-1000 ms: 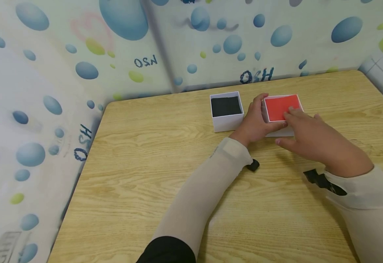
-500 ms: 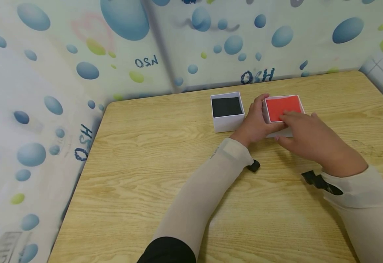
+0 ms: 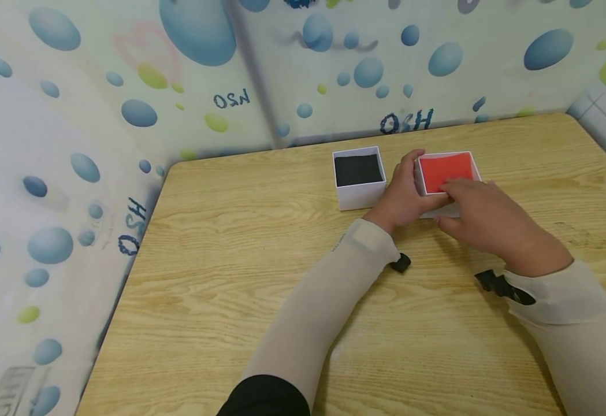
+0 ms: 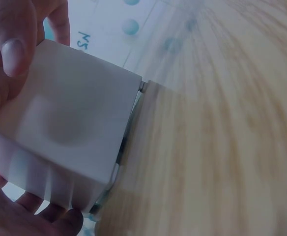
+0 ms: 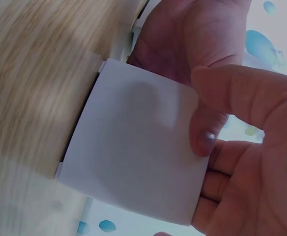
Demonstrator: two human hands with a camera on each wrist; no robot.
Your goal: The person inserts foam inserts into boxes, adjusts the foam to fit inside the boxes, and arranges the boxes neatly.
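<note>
My left hand [image 3: 404, 193] grips a white box [image 3: 440, 212] at the back right of the table, its thumb across the front wall and its fingers along the left side. Inside the box's rim lies a flat red piece [image 3: 443, 170]. The fingertips of my right hand [image 3: 495, 216] rest on the front right part of this red piece, while the thumb sits before the front wall. In the left wrist view, the fingers curl round the side of the white box [image 4: 74, 108]. Both thumbs come close together in the right wrist view, over the box's plain wall [image 5: 133, 147].
A second white box [image 3: 360, 196] with a black piece [image 3: 357, 169] inside stands just left of my left hand. Both boxes are on a wooden table [image 3: 219, 260], near its back edge. A wall sheet [image 3: 271, 69] with blue and green drops rises behind.
My right hand has shifted slightly left and toward the box's front edge. The red piece now sits a little lower within the rim. My left hand keeps its hold.
</note>
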